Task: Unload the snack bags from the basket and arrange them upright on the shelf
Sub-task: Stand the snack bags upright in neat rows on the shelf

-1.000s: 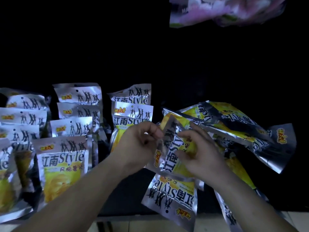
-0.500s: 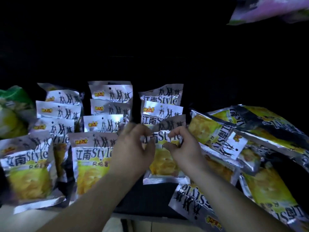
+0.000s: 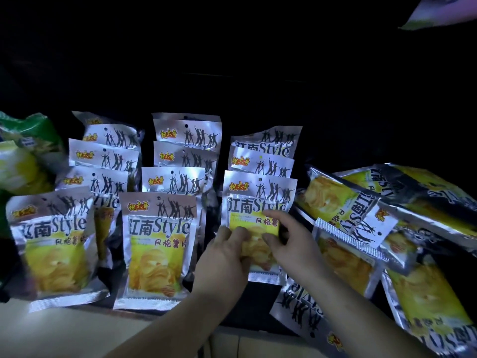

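Silver-and-yellow snack bags stand upright in three rows on a dark shelf (image 3: 247,319). The front bag of the right row (image 3: 258,202) stands upright between my hands. My left hand (image 3: 227,257) presses its lower left side and my right hand (image 3: 289,241) grips its lower right side. The front bags of the middle row (image 3: 157,244) and the left row (image 3: 54,244) stand free. To the right, several more of the same bags lie flat in a loose heap (image 3: 361,228). No basket is in view.
Green snack bags (image 3: 23,156) sit at the far left. A pink-and-white bag (image 3: 444,14) hangs at the top right corner. The shelf's pale front edge (image 3: 64,332) runs along the bottom. The space behind the rows is dark.
Both hands turned a bag from the heap upright and set it at the front of the right row, then slid down from its top to its lower half. The view shifted left.
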Action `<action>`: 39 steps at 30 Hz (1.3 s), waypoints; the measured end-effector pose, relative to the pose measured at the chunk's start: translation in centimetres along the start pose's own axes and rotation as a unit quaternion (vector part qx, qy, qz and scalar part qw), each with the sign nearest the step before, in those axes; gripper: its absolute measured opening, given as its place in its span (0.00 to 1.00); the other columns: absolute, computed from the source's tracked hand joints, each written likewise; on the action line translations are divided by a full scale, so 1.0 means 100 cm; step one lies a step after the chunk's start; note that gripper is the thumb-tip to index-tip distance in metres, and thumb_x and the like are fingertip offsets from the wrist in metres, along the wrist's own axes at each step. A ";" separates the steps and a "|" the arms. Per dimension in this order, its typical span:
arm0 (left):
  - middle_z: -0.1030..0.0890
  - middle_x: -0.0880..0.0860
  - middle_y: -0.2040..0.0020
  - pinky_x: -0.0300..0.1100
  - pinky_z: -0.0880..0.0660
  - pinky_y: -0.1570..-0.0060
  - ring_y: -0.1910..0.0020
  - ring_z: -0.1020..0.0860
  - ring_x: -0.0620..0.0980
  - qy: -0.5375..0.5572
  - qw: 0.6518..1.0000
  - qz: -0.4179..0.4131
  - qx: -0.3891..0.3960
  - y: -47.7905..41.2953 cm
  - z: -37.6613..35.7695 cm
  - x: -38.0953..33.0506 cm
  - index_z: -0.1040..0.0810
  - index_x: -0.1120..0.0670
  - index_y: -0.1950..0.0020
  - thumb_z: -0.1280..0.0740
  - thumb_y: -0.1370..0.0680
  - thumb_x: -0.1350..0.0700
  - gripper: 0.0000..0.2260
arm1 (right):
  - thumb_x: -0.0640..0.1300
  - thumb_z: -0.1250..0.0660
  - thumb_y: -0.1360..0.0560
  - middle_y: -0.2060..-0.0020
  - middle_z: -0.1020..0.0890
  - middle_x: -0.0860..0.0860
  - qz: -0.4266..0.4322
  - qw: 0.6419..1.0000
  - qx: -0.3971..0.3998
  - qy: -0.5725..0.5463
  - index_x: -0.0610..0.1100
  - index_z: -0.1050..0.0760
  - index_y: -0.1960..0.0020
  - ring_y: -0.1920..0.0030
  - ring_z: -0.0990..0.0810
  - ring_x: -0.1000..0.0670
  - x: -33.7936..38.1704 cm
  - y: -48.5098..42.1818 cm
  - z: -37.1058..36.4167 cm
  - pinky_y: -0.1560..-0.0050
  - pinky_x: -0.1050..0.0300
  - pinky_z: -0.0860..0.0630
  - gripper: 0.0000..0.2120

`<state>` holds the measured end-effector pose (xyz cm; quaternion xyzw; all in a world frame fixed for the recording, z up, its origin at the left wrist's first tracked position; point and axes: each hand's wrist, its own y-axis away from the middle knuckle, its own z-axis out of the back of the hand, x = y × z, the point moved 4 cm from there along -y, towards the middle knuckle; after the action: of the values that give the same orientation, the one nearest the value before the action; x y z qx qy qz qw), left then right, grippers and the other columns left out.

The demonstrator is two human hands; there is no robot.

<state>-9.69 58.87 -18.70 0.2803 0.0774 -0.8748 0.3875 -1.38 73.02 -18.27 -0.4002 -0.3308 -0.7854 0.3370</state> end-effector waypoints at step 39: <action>0.19 0.40 0.51 0.40 0.21 0.59 0.57 0.20 0.42 0.020 0.981 -0.082 0.172 0.025 -0.095 -0.099 0.20 0.40 0.45 0.33 0.26 0.58 0.15 | 0.53 0.29 0.23 0.30 0.28 0.61 0.027 0.979 -0.003 0.204 0.56 0.26 0.28 0.24 0.39 0.53 -0.101 0.085 0.131 0.25 0.47 0.37 0.23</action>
<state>1.56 66.74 -20.91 0.3528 -0.0441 -0.8982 0.2583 15.28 81.32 -18.75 -0.2412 -0.2414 -0.8422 0.4175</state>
